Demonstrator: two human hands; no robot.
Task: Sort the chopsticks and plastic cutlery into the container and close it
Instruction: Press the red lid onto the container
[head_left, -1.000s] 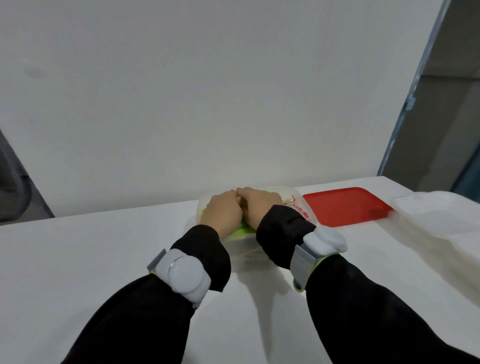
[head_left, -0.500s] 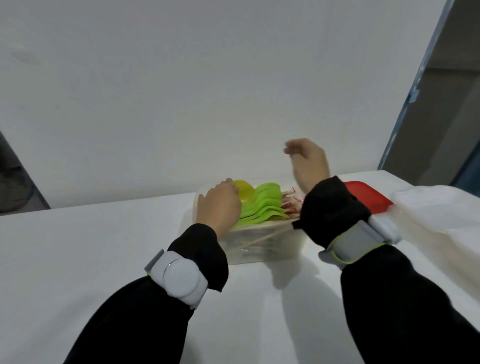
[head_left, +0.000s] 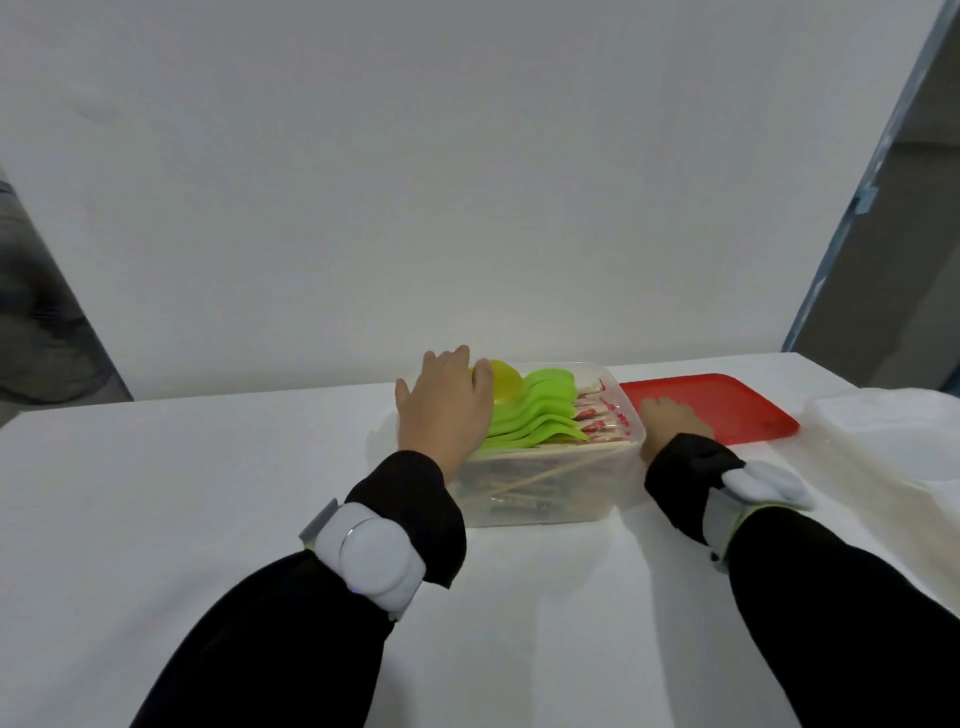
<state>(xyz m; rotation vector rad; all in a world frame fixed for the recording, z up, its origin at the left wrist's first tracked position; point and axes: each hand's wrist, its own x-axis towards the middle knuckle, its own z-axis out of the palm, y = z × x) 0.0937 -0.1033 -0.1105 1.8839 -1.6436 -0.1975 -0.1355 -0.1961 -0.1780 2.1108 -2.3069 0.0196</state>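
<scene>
A clear rectangular plastic container (head_left: 550, 483) sits on the white table (head_left: 182, 493), close to the plain white wall (head_left: 415, 182) behind it. The left hand (head_left: 444, 413) lies flat over the container's left end, fingers straight and relaxed, the fingertips touching a round yellow plastic spoon (head_left: 504, 384). Just right of those fingers a stack of lime-green plastic spoons (head_left: 540, 415) fans out, and beyond them lie paper-wrapped chopsticks with red print (head_left: 602, 423); bare wooden chopsticks (head_left: 545, 475) show through the container's near wall. The right hand (head_left: 672, 423) rests on the near left corner of a flat red plastic lid (head_left: 727, 402), which lies on the table just right of the container; whether its fingers grip the lid's edge I cannot tell. Further right of that hand sits a translucent white plastic box (head_left: 883, 431). A blue-edged panel (head_left: 852, 208) borders the wall at right.
</scene>
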